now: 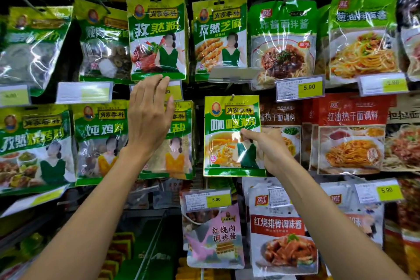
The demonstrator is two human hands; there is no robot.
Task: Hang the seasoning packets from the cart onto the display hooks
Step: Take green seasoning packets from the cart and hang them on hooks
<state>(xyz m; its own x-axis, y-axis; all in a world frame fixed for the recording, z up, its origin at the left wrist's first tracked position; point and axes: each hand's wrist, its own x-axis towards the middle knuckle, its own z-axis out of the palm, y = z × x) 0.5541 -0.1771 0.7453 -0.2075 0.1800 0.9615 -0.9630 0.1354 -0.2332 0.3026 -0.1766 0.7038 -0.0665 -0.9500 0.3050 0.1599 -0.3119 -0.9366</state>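
Head view, right hand point(268, 146) — grip pinching a yellow-green seasoning packet point(227, 125) on its hook point(232, 97), left hand point(148, 118) raised beside it — grip released, fingers straight.

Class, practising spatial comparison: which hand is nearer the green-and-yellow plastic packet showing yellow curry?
Right. The right hand pinches the green-and-yellow curry packet; the left hand lies to its left, apart.

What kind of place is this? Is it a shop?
Most likely a supermarket aisle: seasoning packets hang in rows on display hooks, yellow price tags sit under them, and the right hand pinches one green packet.
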